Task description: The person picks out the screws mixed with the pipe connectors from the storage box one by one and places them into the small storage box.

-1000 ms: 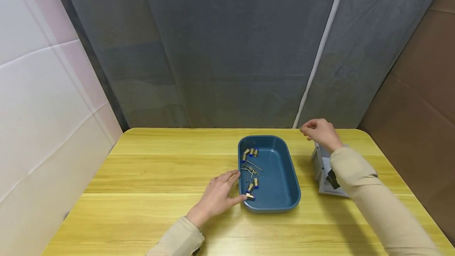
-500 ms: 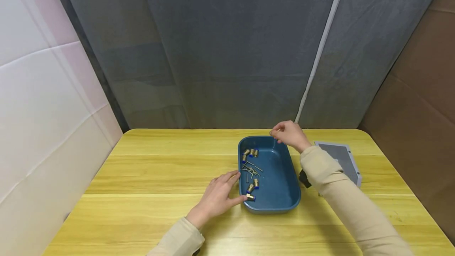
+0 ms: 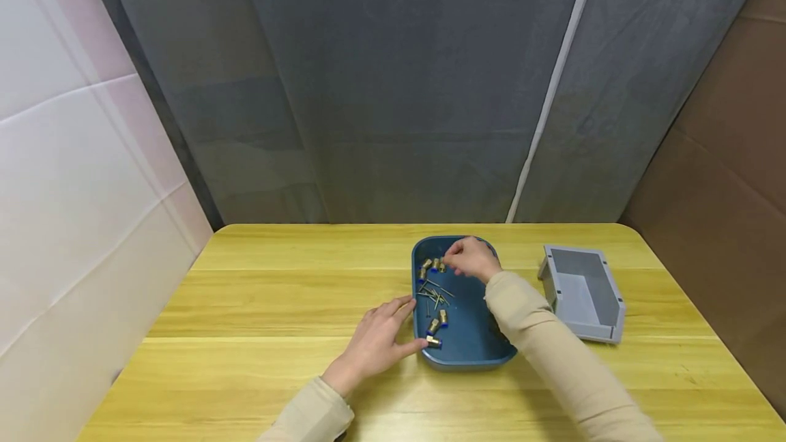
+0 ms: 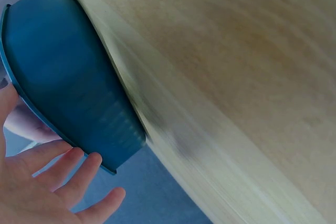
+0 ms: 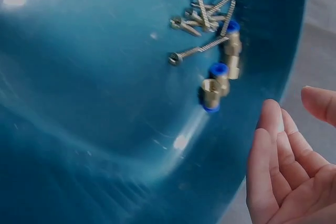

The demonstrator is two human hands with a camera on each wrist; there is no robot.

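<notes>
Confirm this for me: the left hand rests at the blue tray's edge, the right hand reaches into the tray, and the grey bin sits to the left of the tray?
Not quite. The head view shows the grey bin to the right of the blue tray. The left hand and right hand are as you say.

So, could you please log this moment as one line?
left hand: steadies blue tray | right hand: open, over brass fittings | grey bin: right of tray

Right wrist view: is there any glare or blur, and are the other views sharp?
Right wrist view: bright glare spots on the blue tray, fittings slightly soft. Left wrist view: the table is streaked by motion blur. Head view: sharp, evenly lit, its straight edges bowed.
</notes>
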